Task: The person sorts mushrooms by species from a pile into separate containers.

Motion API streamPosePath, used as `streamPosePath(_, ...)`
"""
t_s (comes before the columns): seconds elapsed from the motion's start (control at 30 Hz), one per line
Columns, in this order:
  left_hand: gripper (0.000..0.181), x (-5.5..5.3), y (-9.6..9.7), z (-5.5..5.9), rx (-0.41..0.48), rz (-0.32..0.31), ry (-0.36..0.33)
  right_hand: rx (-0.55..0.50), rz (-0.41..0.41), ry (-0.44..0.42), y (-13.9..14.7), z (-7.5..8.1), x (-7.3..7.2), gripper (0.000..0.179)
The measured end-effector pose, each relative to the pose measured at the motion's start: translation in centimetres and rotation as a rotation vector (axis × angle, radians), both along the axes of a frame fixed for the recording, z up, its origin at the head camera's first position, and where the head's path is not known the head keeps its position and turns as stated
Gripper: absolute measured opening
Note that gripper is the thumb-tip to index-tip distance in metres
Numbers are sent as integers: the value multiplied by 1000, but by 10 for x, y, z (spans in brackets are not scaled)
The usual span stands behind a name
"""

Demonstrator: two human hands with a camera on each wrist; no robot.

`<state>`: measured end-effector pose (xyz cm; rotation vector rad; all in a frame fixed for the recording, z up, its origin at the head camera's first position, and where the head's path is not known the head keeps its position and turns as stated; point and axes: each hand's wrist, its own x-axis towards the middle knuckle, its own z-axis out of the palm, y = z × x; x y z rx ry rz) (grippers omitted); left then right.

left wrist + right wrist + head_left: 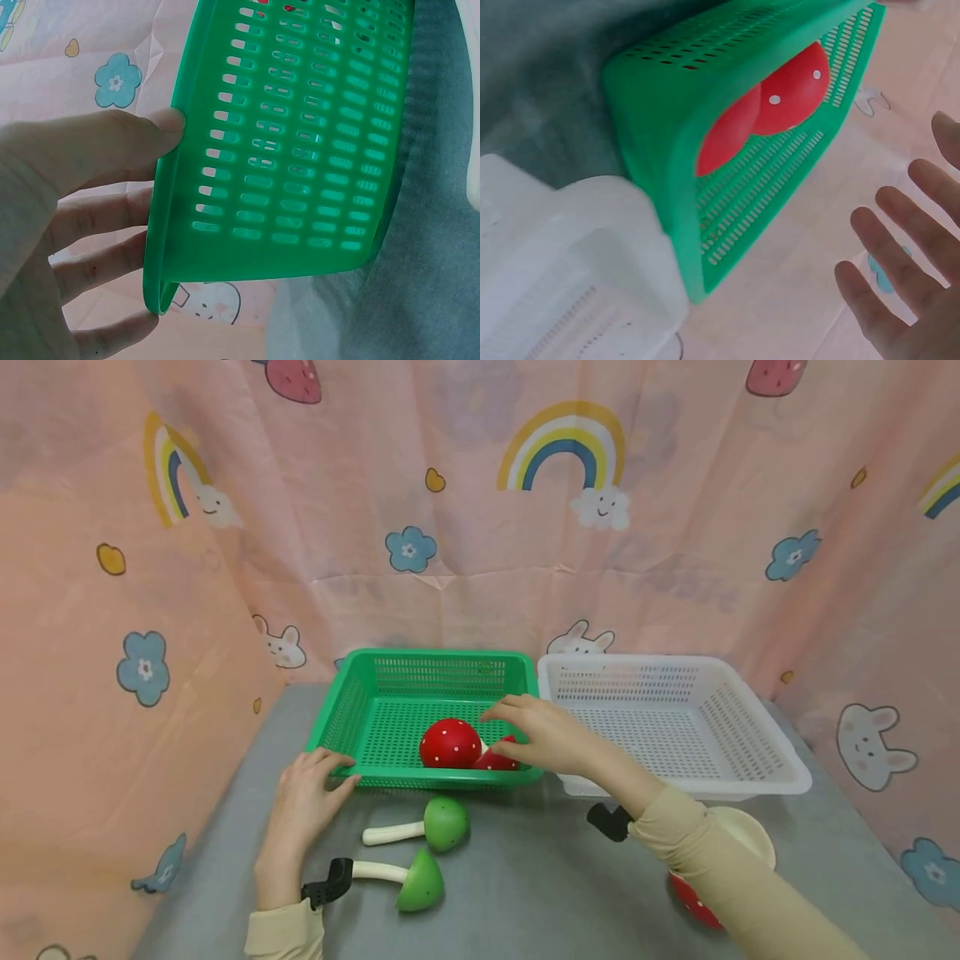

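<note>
My left hand [302,797] pinches a corner of the holey, boxy green plastic basket [397,777] near the back edge of the grey worktop [540,885]. My right hand [553,733], fingers wide, is over two round-topped red mushrooms [450,743] with white dots in it.

**Two red mushrooms [450,743] being held in green basket [405,776]**

The white-dotted caps are being cradled side by side toward the near right corner, the rightmost being partly hidden. The perforated basket is being borne upright by the grey table [540,893].
</note>
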<state>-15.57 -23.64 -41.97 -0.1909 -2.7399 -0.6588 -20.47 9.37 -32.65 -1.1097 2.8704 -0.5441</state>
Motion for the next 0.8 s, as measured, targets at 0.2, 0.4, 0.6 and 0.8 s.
streamPosePath(0.2, 21, 0, -1, 1, -8, 1, 21, -45, 14, 98, 22, -3, 12, 37)
streamPosePath(0.4, 20, -1, 1, 1, -10, -4, 34, -46, -51, 139, 47, -4, 26, 36)
streamPosePath(0.6, 21, -1, 1, 1, -10, -7, 13, -89, -48, 226, 70, -6, 38, 30)
streamPosePath(0.8, 21, -1, 0, 1, -11, -1, 12, -110, -14, 350, 95, -11, 47, 34)
